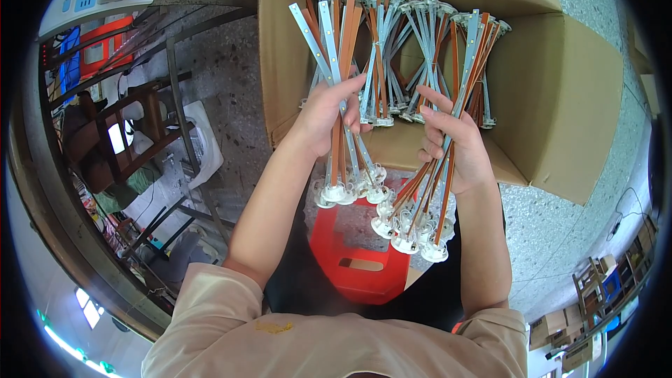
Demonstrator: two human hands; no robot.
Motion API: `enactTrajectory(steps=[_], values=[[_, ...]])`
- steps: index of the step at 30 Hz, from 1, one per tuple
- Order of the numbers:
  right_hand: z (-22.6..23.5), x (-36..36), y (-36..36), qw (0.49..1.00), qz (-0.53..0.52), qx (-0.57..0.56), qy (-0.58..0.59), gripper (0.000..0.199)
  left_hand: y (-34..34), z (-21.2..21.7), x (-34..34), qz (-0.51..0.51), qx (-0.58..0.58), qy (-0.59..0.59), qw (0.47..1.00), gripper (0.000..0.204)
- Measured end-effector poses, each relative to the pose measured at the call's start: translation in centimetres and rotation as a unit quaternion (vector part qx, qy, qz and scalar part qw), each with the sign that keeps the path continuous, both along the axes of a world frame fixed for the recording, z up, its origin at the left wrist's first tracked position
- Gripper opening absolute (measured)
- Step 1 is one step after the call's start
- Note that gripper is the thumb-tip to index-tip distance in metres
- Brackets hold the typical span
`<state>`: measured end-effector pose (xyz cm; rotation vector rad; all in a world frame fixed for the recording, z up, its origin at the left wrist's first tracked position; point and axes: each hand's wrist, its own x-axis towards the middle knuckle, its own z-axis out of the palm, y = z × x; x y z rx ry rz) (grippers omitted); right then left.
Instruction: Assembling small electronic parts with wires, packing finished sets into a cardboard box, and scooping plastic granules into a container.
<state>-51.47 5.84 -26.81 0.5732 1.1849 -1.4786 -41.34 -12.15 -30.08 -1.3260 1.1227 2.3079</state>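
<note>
1. Centrally, left hand point(323, 117) clasps one strip bundle point(341, 98), right hand point(455, 141) another point(448, 133).
2. Both bundles run lengthwise, upper ends over the box point(560, 98), white caps toward the stool point(350, 259).

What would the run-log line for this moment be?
left hand: grips strip bundle | right hand: grips second bundle | cardboard box: more bundles inside

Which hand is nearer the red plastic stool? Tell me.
Right, narrowly. The right hand grips a bundle of strips whose white caps hang over the red stool. The left hand sits higher, closer to the cardboard box.
</note>
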Motion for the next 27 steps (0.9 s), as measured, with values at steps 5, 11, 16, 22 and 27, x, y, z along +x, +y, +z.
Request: enactTrajectory(steps=[5,11,16,22,27], values=[[0.1,-0.1,0.2,0.999,0.015,-0.037,0.015,0.056,0.2,-0.2,0.1,0.008,-0.012,-0.003,1.0,0.056],[0.1,-0.2,0.1,1.0,0.002,-0.012,0.012,0.058,0.2,-0.1,0.0,0.007,-0.01,-0.002,1.0,0.054],[0.0,-0.2,0.3,1.0,-0.007,-0.002,0.001,0.057,0.2,-0.1,0.0,0.007,-0.009,-0.003,1.0,0.053],[-0.5,-2.4,2.4,0.998,-0.049,0.001,0.039,0.052,0.0,-0.2,0.2,0.028,-0.003,-0.005,1.0,0.052],[-0.7,-3.1,4.0,0.996,-0.082,-0.005,0.035,0.049,0.0,-0.1,0.2,0.015,-0.004,-0.01,1.0,0.057]])
